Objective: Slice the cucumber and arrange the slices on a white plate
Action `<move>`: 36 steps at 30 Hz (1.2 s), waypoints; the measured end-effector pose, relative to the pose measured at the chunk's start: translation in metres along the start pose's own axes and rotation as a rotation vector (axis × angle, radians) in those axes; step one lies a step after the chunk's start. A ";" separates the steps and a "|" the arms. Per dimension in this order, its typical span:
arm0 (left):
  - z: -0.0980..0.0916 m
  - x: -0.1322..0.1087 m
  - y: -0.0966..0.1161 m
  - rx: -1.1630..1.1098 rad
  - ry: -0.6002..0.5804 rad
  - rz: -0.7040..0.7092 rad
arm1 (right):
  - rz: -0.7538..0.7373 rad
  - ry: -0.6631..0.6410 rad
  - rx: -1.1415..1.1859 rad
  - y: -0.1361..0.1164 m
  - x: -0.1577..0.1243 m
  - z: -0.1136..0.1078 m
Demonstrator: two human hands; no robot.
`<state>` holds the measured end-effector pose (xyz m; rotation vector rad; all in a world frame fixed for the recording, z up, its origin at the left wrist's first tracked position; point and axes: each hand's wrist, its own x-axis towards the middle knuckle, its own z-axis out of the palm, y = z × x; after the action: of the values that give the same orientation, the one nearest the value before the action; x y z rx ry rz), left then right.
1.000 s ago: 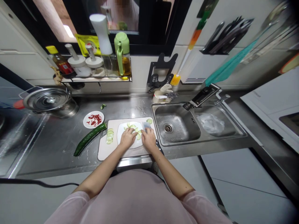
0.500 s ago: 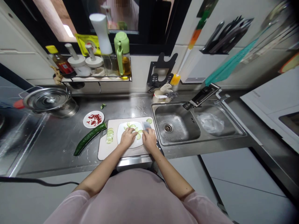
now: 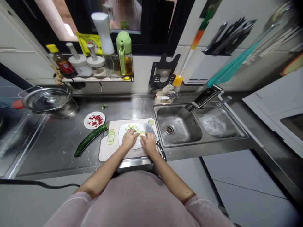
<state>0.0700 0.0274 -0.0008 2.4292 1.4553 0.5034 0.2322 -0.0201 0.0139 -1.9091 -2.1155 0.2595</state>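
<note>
A white plate [image 3: 125, 129] lies on a pale cutting board [image 3: 106, 151] and carries several pale green cucumber slices [image 3: 133, 127]. My left hand [image 3: 129, 139] rests on the plate with its fingers curled onto the slices. My right hand [image 3: 148, 143] sits close beside it, fingertips pinched on slices at the plate's right rim. A knife [image 3: 155, 138] with a black handle lies free on the board's right edge, just right of my right hand. More slices [image 3: 110, 137] are stacked on the board left of the plate.
A whole cucumber piece [image 3: 90, 139] lies left of the board, near a small dish of red chilli [image 3: 94, 120]. A lidded pot [image 3: 48, 101] stands far left. The double sink [image 3: 180, 126] is right of the board. Bottles fill the rack [image 3: 99, 63] behind.
My right hand has let go of the knife and moved left onto the plate beside my left hand. The knife now lies on the board's right edge.
</note>
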 end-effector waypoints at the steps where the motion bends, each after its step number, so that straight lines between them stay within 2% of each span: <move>1: 0.000 0.000 0.000 -0.002 -0.002 -0.003 | -0.001 -0.001 0.000 0.000 0.000 0.000; 7: 0.000 0.000 0.002 -0.049 -0.026 -0.046 | -0.004 0.004 0.007 -0.001 0.001 0.000; 10: -0.001 0.002 0.003 -0.154 0.032 -0.105 | -0.005 0.021 0.033 -0.001 0.001 0.000; 12: -0.003 0.002 0.002 -0.263 0.161 -0.200 | 0.004 0.049 0.061 0.000 0.001 -0.002; 17: -0.015 -0.008 -0.006 -0.555 0.605 -0.532 | 0.047 0.161 0.153 0.008 -0.002 -0.008; 19: -0.022 -0.019 -0.007 -0.652 0.709 -0.611 | 0.065 0.207 0.189 0.012 -0.004 -0.010; 21: -0.028 -0.032 -0.007 -0.717 0.765 -0.662 | 0.074 0.245 0.220 0.016 -0.006 -0.011; 25: -0.035 -0.061 -0.005 -0.779 0.817 -0.720 | 0.077 0.290 0.259 0.023 -0.009 -0.010; 30: -0.029 -0.091 -0.011 -0.782 0.808 -0.780 | 0.091 0.297 0.283 0.022 -0.012 -0.011; 36: -0.031 -0.110 -0.025 -0.611 0.698 -0.913 | 0.078 0.304 0.306 0.018 -0.013 -0.011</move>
<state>-0.0114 -0.0568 0.0002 0.9755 2.0331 1.3483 0.2536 -0.0314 0.0179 -1.7300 -1.7002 0.2715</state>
